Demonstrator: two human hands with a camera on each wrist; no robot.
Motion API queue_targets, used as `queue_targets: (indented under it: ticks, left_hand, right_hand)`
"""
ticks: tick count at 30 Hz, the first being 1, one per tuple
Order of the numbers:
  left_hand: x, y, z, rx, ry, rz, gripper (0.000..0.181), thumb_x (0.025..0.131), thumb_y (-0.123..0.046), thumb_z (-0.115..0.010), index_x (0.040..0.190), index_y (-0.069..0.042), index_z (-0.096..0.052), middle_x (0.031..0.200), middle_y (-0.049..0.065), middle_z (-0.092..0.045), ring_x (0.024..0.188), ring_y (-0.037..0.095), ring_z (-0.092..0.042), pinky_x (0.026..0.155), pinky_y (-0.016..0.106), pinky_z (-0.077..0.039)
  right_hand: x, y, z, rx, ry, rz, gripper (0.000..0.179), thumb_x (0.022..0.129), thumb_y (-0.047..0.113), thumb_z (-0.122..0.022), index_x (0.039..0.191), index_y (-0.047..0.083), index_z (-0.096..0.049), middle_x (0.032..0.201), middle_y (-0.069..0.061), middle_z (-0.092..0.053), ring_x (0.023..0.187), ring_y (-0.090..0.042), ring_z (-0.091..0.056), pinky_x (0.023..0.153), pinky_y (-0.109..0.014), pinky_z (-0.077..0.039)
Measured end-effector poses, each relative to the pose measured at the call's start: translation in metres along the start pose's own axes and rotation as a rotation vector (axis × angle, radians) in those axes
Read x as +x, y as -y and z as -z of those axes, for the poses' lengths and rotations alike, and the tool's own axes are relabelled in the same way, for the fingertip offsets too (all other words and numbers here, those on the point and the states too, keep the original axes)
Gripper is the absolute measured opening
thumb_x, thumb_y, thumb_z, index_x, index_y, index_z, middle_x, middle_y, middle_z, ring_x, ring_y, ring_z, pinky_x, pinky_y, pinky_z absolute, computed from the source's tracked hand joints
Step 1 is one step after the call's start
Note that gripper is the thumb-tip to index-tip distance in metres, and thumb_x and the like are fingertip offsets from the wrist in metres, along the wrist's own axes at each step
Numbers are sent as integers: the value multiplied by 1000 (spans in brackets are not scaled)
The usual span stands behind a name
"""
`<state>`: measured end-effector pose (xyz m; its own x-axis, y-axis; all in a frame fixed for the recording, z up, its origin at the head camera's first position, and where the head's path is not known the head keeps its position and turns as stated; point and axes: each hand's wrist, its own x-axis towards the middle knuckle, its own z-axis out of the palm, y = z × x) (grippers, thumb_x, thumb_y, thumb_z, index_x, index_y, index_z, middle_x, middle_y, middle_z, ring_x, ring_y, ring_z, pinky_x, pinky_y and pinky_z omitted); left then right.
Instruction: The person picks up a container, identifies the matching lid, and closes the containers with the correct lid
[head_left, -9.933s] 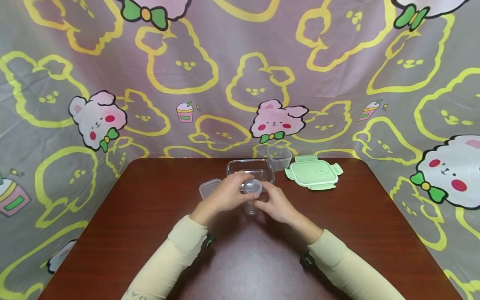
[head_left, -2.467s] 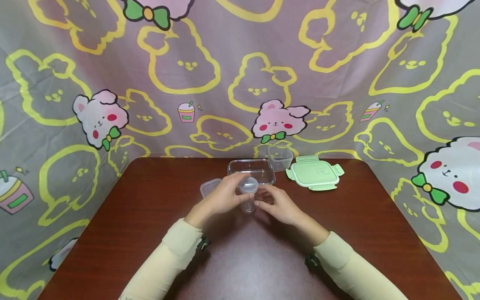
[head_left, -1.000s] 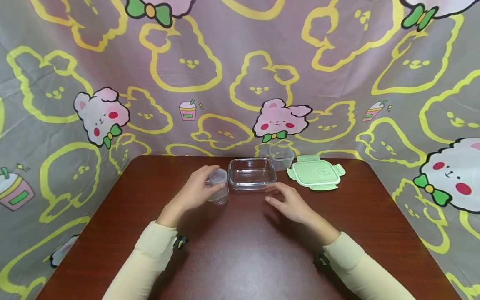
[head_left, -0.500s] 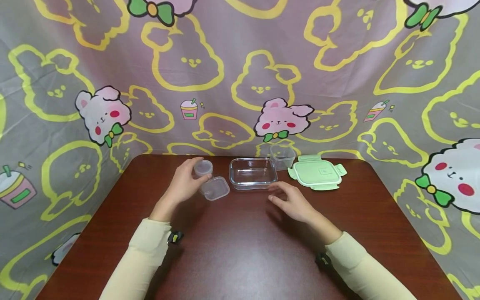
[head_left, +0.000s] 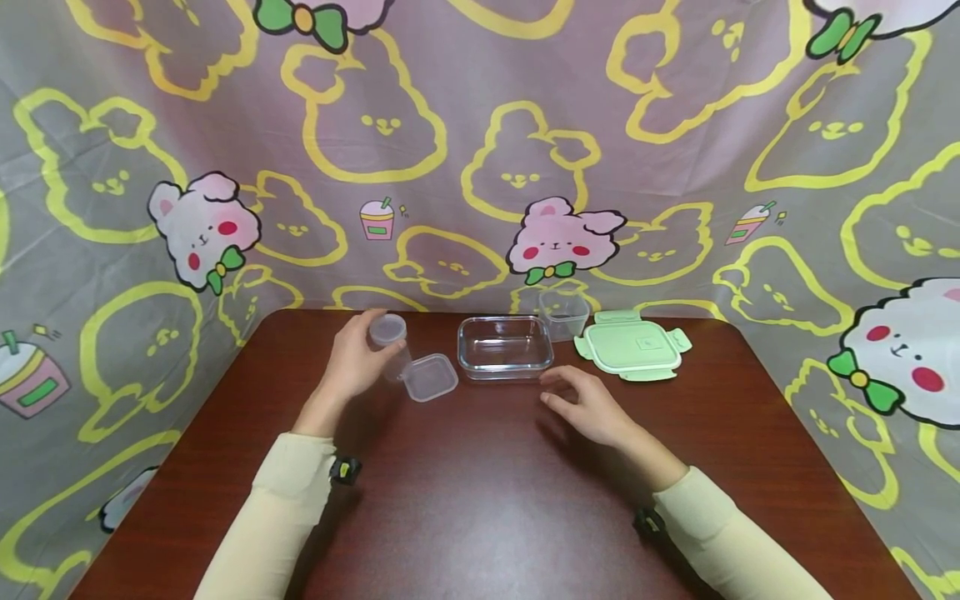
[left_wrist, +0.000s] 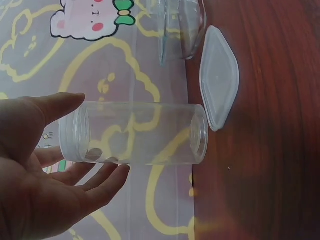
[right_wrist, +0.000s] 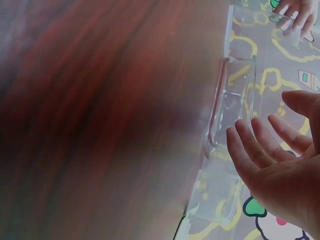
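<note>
My left hand (head_left: 352, 354) holds a clear cylindrical plastic jar (left_wrist: 145, 132) with a round translucent lid (head_left: 387, 328) on it. Its thumb lies at one side near the lid, and the fingers curve round the other side. The jar stands upright at the back left of the table, just left of a flat translucent square lid (head_left: 431, 377). My right hand (head_left: 588, 407) holds nothing. Its fingers are loosely bent over the table, near the front right corner of a rectangular glass container (head_left: 505, 373).
Behind the glass container's right end stands a clear plastic tub (head_left: 564, 317). A light green lid with side flaps (head_left: 632, 347) lies to the right of it. The brown table (head_left: 480, 492) meets a patterned cloth (head_left: 420, 150) at the back and sides.
My left hand has carried the lidded jar from the middle to the back left, past the square lid. The right hand has let go of the jar and drawn back to the right.
</note>
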<state>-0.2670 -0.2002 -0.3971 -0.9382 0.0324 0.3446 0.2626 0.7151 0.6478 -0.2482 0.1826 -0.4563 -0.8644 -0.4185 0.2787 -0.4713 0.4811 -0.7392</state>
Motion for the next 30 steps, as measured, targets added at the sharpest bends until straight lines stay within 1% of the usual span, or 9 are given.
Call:
queue_targets:
  ticks: [4, 6, 9, 12, 17, 20, 26, 27, 30]
  left_hand:
    - [1, 7, 1, 5, -13, 24, 63, 90, -14, -77, 143, 8, -50, 130, 30, -57, 118, 44, -55, 101, 56, -44]
    - [1, 10, 1, 9, -19, 32, 63, 90, -14, -77, 142, 8, -50, 131, 31, -57, 120, 45, -55, 103, 57, -43]
    - [1, 13, 1, 16, -28, 38, 62, 89, -15, -77, 141, 8, -51, 130, 31, -58, 120, 46, -55, 102, 57, -43]
    - [0, 16, 1, 24, -29, 49, 61, 90, -15, -77, 140, 9, -51, 129, 32, -57, 119, 47, -55, 102, 58, -43]
    - [1, 20, 0, 35, -17, 86, 61, 91, -17, -75, 141, 9, -49, 133, 33, -55, 124, 48, -52, 106, 58, -41]
    - [1, 22, 0, 28, -21, 102, 62, 91, -17, -74, 141, 9, -49, 133, 34, -55, 124, 49, -52, 107, 58, -40]
    - [0, 24, 0, 8, -54, 90, 61, 90, -19, -72, 140, 9, -49, 131, 34, -56, 120, 50, -53, 103, 60, -42]
    - [0, 24, 0, 7, -54, 87, 61, 90, -19, -72, 140, 9, -49, 131, 34, -56, 121, 50, -53, 102, 60, -42]
    - [0, 26, 1, 8, -37, 107, 62, 92, -19, -71, 142, 8, -48, 134, 33, -54, 123, 49, -52, 104, 60, -42]
  right_hand:
    - [0, -1, 1, 0, -9, -7, 27, 95, 8, -70, 120, -1, -67, 118, -15, -69, 108, -29, -68, 93, -46, -57]
    - [0, -2, 2, 0, -13, -10, 26, 95, 8, -70, 120, 0, -67, 117, -13, -69, 108, -28, -68, 93, -46, -57]
    - [0, -3, 3, -1, -15, -13, 25, 96, 9, -70, 119, 1, -68, 116, -12, -69, 107, -28, -68, 92, -47, -57]
    - [-1, -2, 3, 2, -14, -20, 26, 95, 8, -70, 119, -1, -67, 116, -12, -69, 107, -28, -68, 92, -47, -57]
    - [-2, -3, 4, -10, -24, -29, 27, 95, 8, -71, 119, -3, -67, 117, -12, -69, 107, -28, -68, 92, -44, -57]
    - [-2, -6, 5, -15, -31, -31, 26, 95, 8, -71, 119, -2, -68, 116, -11, -70, 107, -27, -68, 92, -42, -57]
    - [-2, -8, 8, -15, -40, -22, 25, 95, 9, -71, 118, -1, -69, 114, -10, -70, 107, -26, -68, 92, -43, -57]
    - [-2, -8, 8, -14, -43, -18, 24, 95, 9, -71, 117, -1, -69, 114, -11, -70, 106, -27, -68, 92, -44, -57]
    - [-2, -9, 10, -16, -50, -11, 23, 95, 9, -71, 116, 1, -70, 114, -15, -70, 107, -29, -68, 93, -47, -56]
